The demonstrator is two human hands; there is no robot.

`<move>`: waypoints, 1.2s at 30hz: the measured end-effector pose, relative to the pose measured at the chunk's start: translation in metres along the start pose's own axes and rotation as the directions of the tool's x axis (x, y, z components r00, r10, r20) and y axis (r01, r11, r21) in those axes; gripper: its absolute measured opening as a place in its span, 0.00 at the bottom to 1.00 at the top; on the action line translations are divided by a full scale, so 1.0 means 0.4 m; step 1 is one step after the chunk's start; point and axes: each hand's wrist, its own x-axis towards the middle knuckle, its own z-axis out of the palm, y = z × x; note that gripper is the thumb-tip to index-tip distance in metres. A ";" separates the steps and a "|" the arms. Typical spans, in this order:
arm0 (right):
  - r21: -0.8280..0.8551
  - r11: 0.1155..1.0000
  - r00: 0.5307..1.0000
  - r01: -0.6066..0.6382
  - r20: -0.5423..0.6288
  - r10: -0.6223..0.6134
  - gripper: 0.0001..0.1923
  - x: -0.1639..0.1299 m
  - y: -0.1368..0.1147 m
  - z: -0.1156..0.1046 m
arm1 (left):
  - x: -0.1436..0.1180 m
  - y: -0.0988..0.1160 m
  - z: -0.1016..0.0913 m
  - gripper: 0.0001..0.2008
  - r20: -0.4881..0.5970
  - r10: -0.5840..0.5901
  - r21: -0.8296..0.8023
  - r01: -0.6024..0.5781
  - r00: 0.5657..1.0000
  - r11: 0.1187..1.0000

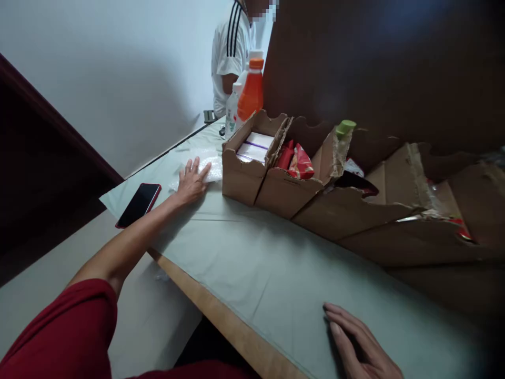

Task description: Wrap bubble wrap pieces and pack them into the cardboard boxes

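My left hand (192, 181) reaches to the far left of the table, fingers spread flat on a sheet of bubble wrap (213, 167). Just right of the wrap stands the first cardboard box (240, 176), holding several white packs (256, 147) with purple edges. A black phone (139, 205) with a red edge lies left of my left forearm. Near the front edge, at the lower right, my right hand (361, 342) rests at the pale green table cover (252, 258). Its fingers are stretched out and it holds nothing.
More cardboard boxes (355, 221) run in a row to the right, with red packets (300, 160) in the second. Behind them stand an orange drink bottle (251, 92), a clear bottle (232, 113) and a green cap (346, 128). A person in a white shirt (231, 47) is beyond the table.
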 end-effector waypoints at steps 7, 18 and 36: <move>0.033 0.999 0.999 -0.026 0.021 0.026 0.08 0.005 0.002 0.003 | 0.061 -0.019 -0.017 0.35 0.110 0.022 0.062 -0.029 0.994 0.998; 0.149 0.976 0.988 -0.157 0.028 0.155 0.09 -0.008 -0.074 0.003 | -0.221 0.122 -0.006 0.38 -0.342 0.271 -0.086 -0.317 0.900 0.944; -0.778 0.513 0.925 -0.362 -0.228 0.305 0.21 0.080 0.277 -0.789 | -0.520 0.394 0.171 0.33 0.021 0.744 -0.042 -0.743 0.668 0.668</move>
